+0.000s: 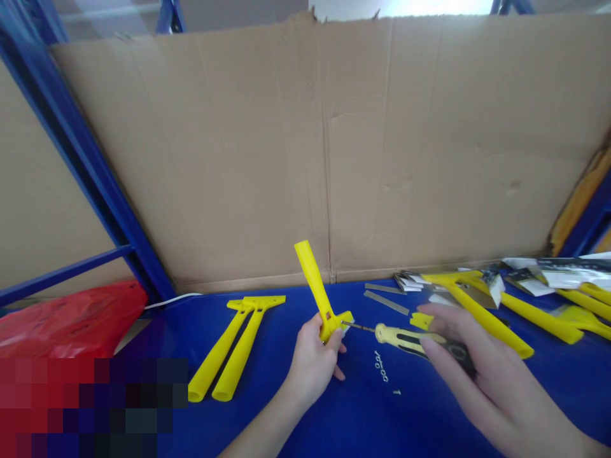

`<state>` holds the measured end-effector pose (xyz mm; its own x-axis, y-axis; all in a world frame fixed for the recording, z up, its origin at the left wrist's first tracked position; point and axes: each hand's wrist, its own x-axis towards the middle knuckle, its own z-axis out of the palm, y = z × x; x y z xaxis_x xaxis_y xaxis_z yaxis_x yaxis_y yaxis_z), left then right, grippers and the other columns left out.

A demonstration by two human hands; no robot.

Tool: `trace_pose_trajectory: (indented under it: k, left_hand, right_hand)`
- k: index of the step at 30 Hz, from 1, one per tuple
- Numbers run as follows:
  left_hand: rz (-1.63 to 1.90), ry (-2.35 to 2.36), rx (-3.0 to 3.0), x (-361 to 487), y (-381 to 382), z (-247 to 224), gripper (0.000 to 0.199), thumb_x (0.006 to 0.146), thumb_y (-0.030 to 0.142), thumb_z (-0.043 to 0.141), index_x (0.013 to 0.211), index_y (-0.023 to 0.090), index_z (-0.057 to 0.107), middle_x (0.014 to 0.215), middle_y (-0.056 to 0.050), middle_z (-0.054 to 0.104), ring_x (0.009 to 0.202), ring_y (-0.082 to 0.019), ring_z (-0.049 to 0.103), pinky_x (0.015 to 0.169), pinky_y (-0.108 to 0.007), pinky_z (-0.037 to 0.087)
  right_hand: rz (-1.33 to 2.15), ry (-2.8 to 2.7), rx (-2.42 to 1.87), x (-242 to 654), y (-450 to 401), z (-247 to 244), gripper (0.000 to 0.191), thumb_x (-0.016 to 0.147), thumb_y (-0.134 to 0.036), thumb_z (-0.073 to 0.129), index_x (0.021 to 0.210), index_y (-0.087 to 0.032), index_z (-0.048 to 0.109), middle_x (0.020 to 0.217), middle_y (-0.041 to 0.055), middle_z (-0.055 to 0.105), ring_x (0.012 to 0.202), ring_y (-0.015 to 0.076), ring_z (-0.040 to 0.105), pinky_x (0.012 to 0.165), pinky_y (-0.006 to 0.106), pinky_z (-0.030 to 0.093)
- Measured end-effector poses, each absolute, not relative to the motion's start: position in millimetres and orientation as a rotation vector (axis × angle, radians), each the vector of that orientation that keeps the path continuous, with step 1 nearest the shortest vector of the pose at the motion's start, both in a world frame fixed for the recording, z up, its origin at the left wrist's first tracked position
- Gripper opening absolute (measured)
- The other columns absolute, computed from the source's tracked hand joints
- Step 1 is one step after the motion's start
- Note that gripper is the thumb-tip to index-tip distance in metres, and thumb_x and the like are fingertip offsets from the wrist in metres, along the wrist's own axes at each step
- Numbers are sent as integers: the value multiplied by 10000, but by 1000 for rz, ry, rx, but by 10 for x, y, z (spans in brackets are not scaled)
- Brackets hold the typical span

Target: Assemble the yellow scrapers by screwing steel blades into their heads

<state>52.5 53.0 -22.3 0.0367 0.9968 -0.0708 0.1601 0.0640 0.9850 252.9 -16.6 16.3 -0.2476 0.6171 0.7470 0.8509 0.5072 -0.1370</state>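
My left hand [315, 356] is closed round the head of a yellow plastic scraper [312, 273], whose hollow handle points up and slightly left. In my right hand [487, 375] is a screwdriver [405, 340] with a cream and black handle. Its shaft runs left, and the tip meets the scraper head beside my left thumb; the exact contact point is too small to make out. Below the shaft, several small screws and washers [382, 367] lie on the blue surface. A loose yellow head piece [421, 320] rests just behind the screwdriver handle.
Two yellow scrapers [248, 343] lie side by side at left. Thin metal blades [386, 302] are near the back. More yellow scrapers [491, 318] and printed packaging [568, 273] crowd the right. A red plastic bag [76, 318] sits at left; a cardboard panel [267, 152] stands behind.
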Motion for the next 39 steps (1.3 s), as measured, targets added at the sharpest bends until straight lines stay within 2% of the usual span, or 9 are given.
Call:
trace_pose_trajectory:
  k: [4, 8, 10, 15, 19, 25, 31, 36, 39]
  left_hand:
    - [1060, 1324, 1257, 530, 537, -228, 135, 829, 73, 479, 956, 114, 498, 564, 49, 493, 446, -87, 504, 273, -159, 454]
    - [1055, 1319, 1279, 534, 525, -221, 122, 823, 69, 486, 935, 114, 508, 557, 49, 491, 437, -85, 503, 266, -154, 445]
    - [1056, 1323, 1284, 532, 518, -214, 117, 817, 68, 495, 923, 115, 513, 556, 49, 493, 419, -79, 492, 261, -154, 440]
    - [1073, 1329, 1261, 526, 515, -227, 131, 799, 75, 529, 924, 117, 522, 558, 46, 497, 425, -87, 500, 262, -167, 450]
    - [1066, 1289, 1305, 527, 527, -260, 140, 802, 85, 526, 938, 117, 534, 563, 43, 490, 465, -102, 530, 265, -160, 452]
    - [1067, 1295, 1276, 522, 548, -275, 130, 810, 99, 522, 937, 120, 533, 561, 48, 491, 439, -90, 515, 269, -158, 453]
    - [1058, 1256, 1328, 526, 531, -291, 139, 808, 122, 529, 947, 121, 539, 583, 47, 488, 449, -89, 516, 280, -162, 463]
    - [1066, 1312, 1274, 526, 551, -272, 125, 813, 114, 515, 937, 119, 528, 562, 44, 492, 451, -102, 520, 274, -168, 453]
    - [1054, 1302, 1301, 528, 546, -271, 142, 818, 104, 495, 954, 119, 531, 563, 45, 484, 461, -103, 520, 277, -166, 455]
  right_hand:
    - [-391, -2004, -1173, 2529, -194, 183, 338, 883, -380, 442, 1161, -189, 458, 1107, 129, 626, 989, 234, 650, 771, 312, 577]
    - [-318, -2009, -1178, 2518, -160, 178, 230, 918, -356, 415, 1104, -235, 470, 962, 55, 691, 864, 190, 693, 694, 260, 589]
    - [-329, -1984, -1206, 2514, -149, 177, 217, 920, -344, 411, 1091, -225, 473, 936, 60, 696, 839, 191, 698, 666, 256, 590]
    - [-408, -1998, -1163, 2503, -185, 191, 330, 887, -378, 434, 1155, -188, 463, 1088, 124, 649, 981, 242, 656, 756, 319, 581]
    - [-368, -1986, -1186, 2494, -179, 188, 211, 917, -298, 405, 1094, -217, 488, 904, 58, 707, 805, 200, 702, 626, 253, 585]
    - [-352, -1978, -1210, 2535, -176, 125, 366, 861, -359, 472, 1187, -192, 451, 1166, 127, 595, 1069, 260, 604, 807, 340, 557]
    - [-344, -1923, -1226, 2521, -165, 130, 243, 920, -346, 416, 1120, -221, 469, 898, 59, 686, 772, 193, 696, 638, 262, 575]
    - [-435, -1958, -1214, 2498, -202, 127, 389, 878, -380, 434, 1201, -163, 425, 1159, 161, 578, 1082, 277, 595, 771, 338, 572]
    - [-416, -1972, -1192, 2502, -202, 96, 330, 888, -373, 442, 1166, -196, 442, 1070, 115, 628, 1005, 240, 638, 775, 314, 572]
